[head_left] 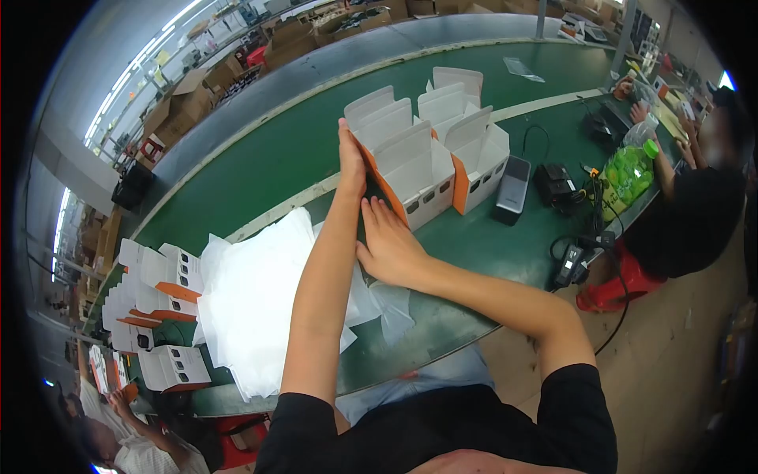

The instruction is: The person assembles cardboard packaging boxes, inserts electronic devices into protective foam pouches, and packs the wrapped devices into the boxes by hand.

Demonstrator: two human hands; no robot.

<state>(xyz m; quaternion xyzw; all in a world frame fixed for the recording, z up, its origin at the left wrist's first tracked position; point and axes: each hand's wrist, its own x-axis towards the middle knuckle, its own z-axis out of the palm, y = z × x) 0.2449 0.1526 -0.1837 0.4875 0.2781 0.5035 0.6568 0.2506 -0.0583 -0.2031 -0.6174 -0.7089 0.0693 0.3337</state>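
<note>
Several open white-and-orange cartons (430, 189) stand in rows on the green table with their flaps raised. My left hand (351, 164) lies flat along the orange side of the nearest row, fingers straight and pointing up. Lower on that same side, my right hand (392, 246) rests with its fingers stretched out, close to or touching the box base; the exact contact is hidden. To the left of my arms is a pile of thin white sheets (257, 296). Beside the cartons on the right stands a grey-and-black box-shaped device (513, 189).
More open cartons (162, 296) stand at the left end. Black adapters (557, 183), cables and a green-capped bottle (628, 174) lie to the right. Co-workers sit at both ends, one near a red stool (624, 276). A clear plastic bag (523, 69) lies farther back.
</note>
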